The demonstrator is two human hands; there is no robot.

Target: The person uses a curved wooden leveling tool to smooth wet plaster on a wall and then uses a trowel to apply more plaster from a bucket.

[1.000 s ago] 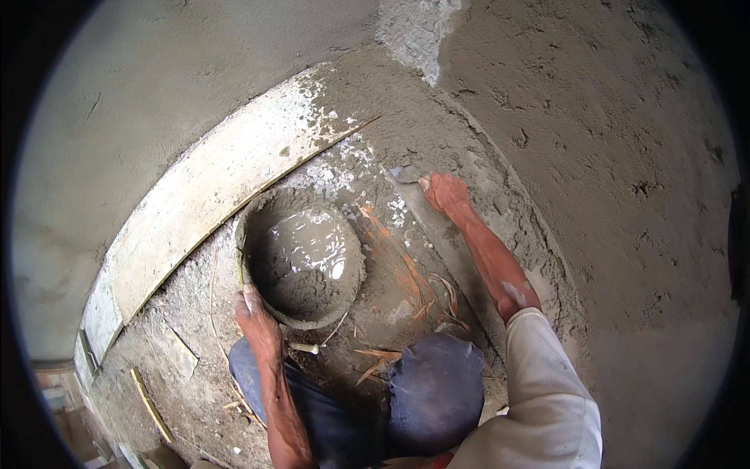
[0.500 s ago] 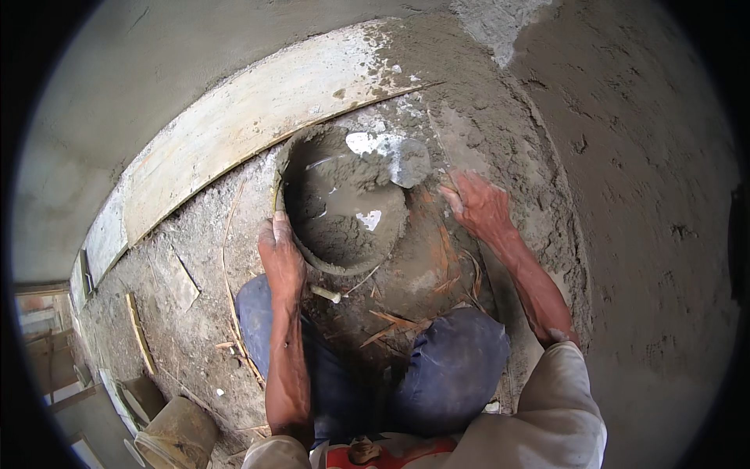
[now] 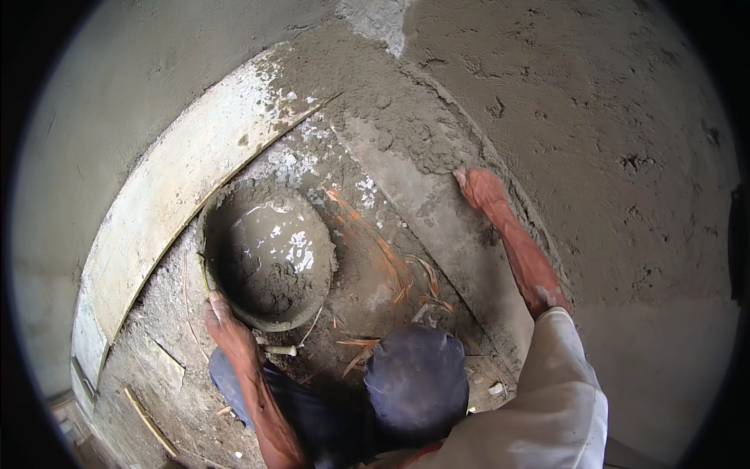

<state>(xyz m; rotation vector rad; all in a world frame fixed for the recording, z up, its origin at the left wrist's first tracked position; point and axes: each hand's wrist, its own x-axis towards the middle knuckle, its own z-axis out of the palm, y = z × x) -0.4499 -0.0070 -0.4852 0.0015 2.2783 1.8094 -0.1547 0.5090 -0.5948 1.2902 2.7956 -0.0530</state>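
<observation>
My left grip (image 3: 229, 328) is closed on the near-left rim of a round, mortar-crusted bucket (image 3: 221, 242), which stands on the rough, grey-brown floor (image 3: 168, 313) ahead of my left knee. Wet grey mortar (image 3: 277, 291), glossy with water, lies inside, well below the rim. A pale tubular handle (image 3: 281, 350) on a thin wire hangs at the bucket's near side.

My right grip (image 3: 480, 189) is curled narrow at the near edge of a lumpy grey mortar heap (image 3: 391, 109); I cannot tell whether it holds a tool. Beneath it lies a flat grey panel (image 3: 437, 223), its long straight edge slanting down toward my right knee (image 3: 418, 379). Between that edge and the bucket runs a strip of floor strewn with orange-brown splinters (image 3: 387, 258). On the bucket's far left, a long whitish board (image 3: 187, 148) leaves little room; to my right, the rough grey plastered wall (image 3: 601, 156) bounds my reach.
</observation>
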